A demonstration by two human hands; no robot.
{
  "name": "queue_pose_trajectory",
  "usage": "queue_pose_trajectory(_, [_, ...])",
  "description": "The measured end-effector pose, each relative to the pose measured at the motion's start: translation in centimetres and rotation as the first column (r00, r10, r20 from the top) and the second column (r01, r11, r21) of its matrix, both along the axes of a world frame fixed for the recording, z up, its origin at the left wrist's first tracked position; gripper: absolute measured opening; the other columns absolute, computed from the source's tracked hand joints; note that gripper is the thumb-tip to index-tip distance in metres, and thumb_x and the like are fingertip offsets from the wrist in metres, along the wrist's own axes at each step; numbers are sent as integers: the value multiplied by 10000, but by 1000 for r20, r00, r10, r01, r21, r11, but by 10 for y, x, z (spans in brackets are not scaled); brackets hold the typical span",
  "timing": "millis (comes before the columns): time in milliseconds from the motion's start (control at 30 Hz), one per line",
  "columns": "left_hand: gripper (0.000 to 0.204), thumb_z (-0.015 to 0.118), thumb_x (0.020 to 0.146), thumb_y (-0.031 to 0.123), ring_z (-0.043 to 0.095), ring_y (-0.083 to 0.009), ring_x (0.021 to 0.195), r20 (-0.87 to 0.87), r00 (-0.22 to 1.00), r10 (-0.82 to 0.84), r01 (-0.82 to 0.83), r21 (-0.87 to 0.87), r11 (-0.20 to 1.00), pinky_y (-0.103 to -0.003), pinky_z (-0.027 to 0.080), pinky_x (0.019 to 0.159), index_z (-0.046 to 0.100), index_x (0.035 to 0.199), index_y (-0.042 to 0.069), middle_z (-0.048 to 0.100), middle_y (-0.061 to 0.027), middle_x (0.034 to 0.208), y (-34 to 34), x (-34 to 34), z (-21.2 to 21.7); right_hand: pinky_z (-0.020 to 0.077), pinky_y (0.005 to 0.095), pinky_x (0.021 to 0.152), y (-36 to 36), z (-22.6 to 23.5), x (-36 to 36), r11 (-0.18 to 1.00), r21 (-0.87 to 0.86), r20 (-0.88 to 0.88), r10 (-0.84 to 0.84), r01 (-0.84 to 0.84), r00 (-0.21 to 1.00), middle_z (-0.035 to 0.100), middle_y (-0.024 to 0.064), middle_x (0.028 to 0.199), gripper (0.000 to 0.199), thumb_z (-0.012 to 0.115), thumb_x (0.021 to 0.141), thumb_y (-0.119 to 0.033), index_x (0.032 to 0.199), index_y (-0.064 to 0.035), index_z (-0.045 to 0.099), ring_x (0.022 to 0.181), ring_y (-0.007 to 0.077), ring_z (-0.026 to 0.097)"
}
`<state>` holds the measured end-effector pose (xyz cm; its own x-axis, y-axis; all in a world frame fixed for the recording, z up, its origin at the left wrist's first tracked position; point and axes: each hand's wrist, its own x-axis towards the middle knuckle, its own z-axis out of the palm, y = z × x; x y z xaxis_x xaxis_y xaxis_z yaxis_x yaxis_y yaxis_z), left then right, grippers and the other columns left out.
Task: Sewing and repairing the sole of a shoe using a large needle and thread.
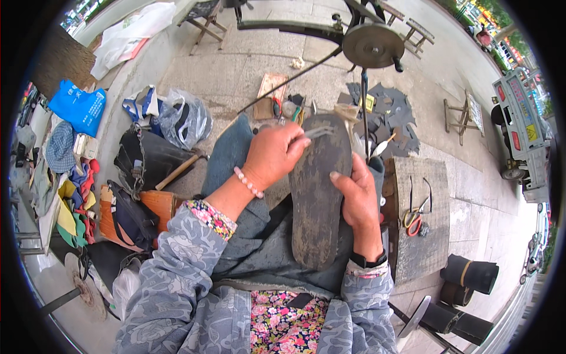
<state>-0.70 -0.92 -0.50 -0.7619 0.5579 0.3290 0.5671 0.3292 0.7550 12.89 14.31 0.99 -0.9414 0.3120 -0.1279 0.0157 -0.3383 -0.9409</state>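
Observation:
A dark, scuffed shoe sole (pixel 321 200) lies lengthwise over my lap, with pale worn patches on its face. My right hand (pixel 359 197) grips its right edge, thumb on top and fingers hidden underneath. Over the sole's upper part, my left hand (pixel 276 150) is closed in a pinch on a thin grey strip-like thing (pixel 321 131). That thing is smeared by motion, and I cannot tell whether it touches the sole. A beaded bracelet (pixel 249 183) circles my left wrist.
To my right, scissors (pixel 414 220) and eyeglasses (pixel 428 194) lie on a worn board (pixel 407 259). A hand-cranked machine (pixel 373 46) stands ahead, near dark scraps (pixel 392 115). At left are a hammer (pixel 177 172), bags (pixel 184 118) and cloths. Dark rolls (pixel 470 274) sit lower right.

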Motion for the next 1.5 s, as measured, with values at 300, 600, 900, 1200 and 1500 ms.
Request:
queue_pose_trajectory(300, [124, 698, 870, 160, 644, -354, 693, -270, 959, -85, 75, -47, 996, -429, 499, 584, 627, 860, 60, 637, -126, 768, -3, 13, 12, 486, 295, 909, -1, 0, 2, 997, 71, 17, -32, 31, 999, 644, 76, 1144, 456, 567, 849, 36, 1303, 24, 527, 1029, 150, 606])
queue_pose_trajectory(600, [175, 700, 867, 211, 628, -350, 655, -325, 945, -36, -6, -125, 992, -440, 484, 550, 594, 843, 74, 613, -116, 733, -4, 19, 15, 487, 307, 917, -2, -2, 4, 997, 74, 30, -25, 23, 999, 627, 93, 1162, 501, 562, 837, 30, 1333, 22, 494, 1037, 166, 606])
queue_pose_trajectory(900, [168, 712, 864, 215, 641, -344, 679, -335, 941, -37, 6, -93, 996, -440, 503, 571, 606, 839, 88, 632, -111, 751, 1, 19, 12, 515, 311, 874, 2, -4, 7, 999, 25, 41, -40, 39, 998, 646, 84, 1155, 507, 595, 840, 33, 1336, -1, 501, 1010, 173, 636])
queue_pose_trajectory(1200, [145, 728, 848, 162, 654, -360, 672, -255, 967, 4, 13, 64, 998, -442, 510, 561, 613, 874, 78, 651, -142, 750, -4, 16, 16, 506, 322, 931, 2, 0, 4, 995, -94, 4, 37, -36, 999, 629, 68, 1231, 664, 638, 812, 11, 1446, -30, 444, 1085, 179, 625])
queue_pose_trajectory(1500, [130, 735, 827, 109, 645, -372, 668, -159, 987, -16, 34, 116, 993, -424, 501, 569, 620, 860, 56, 649, -153, 741, 2, 14, 7, 536, 341, 883, 6, -7, 5, 953, -293, 87, 111, -81, 990, 648, 90, 1181, 553, 552, 868, 43, 1409, -38, 466, 1010, 195, 655])
